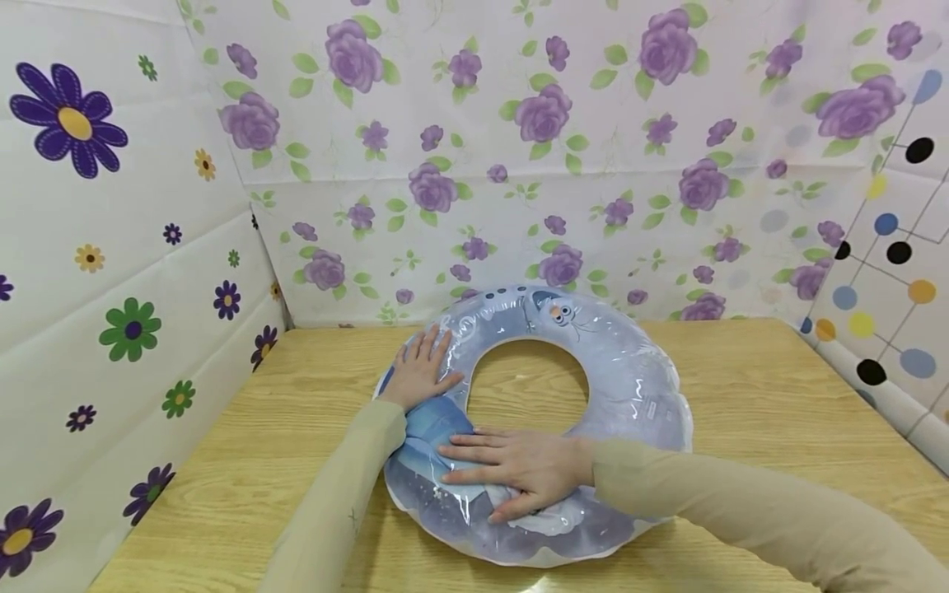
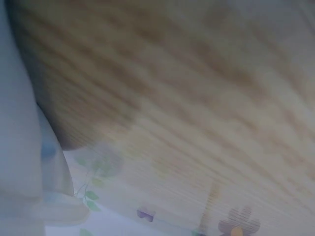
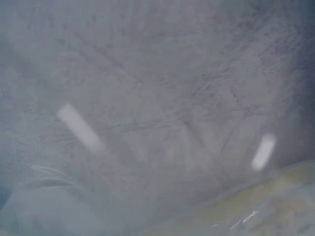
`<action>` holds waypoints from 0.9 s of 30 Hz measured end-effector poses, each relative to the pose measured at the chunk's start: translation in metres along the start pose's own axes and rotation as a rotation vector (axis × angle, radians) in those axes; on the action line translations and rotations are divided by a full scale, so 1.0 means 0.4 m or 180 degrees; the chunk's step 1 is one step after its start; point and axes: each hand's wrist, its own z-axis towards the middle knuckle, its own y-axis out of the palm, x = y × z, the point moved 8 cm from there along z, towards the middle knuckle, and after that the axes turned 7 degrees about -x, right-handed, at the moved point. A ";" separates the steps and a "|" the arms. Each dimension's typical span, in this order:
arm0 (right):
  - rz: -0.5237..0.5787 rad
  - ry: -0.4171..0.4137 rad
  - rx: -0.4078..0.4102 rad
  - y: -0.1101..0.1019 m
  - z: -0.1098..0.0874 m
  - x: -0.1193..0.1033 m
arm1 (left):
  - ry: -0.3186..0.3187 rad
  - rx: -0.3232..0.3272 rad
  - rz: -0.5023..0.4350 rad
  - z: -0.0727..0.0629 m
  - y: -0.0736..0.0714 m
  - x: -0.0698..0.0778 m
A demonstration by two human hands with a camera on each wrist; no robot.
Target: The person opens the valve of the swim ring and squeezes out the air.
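Note:
An inflated swim ring with a snowman print and blue and lilac colouring lies on the wooden table. On its left side rests my left hand, fingers spread and pointing away from me. My right hand lies flat across the near part of the ring, its fingers pointing left. In the right wrist view the ring's shiny lilac surface fills most of the picture, blurred. The left wrist view has mostly blurred wood grain, with a pale strip at its left edge.
The wooden table reaches back to a wall covering with purple roses. A flower-patterned sheet borders the left side, and a dotted sheet borders the right.

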 end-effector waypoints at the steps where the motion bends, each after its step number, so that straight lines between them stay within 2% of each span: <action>1: -0.0011 -0.0006 0.0010 0.001 0.000 -0.001 | 0.0002 0.0016 0.0009 0.000 0.000 0.001; 9: -0.0040 -0.0025 0.0031 0.016 -0.001 -0.003 | 0.0025 0.0005 0.0034 -0.004 0.003 0.012; 20: -0.0128 -0.0019 0.0027 0.021 0.005 0.001 | 0.0000 -0.0049 0.0117 0.000 -0.010 0.012; 25: -0.0129 -0.0020 -0.0044 0.024 0.008 0.001 | 0.0092 0.0029 -0.0125 -0.003 -0.013 0.010; 27: -0.0124 -0.0016 -0.0078 0.024 0.009 0.001 | 0.0164 0.0120 -0.0176 0.005 0.001 -0.002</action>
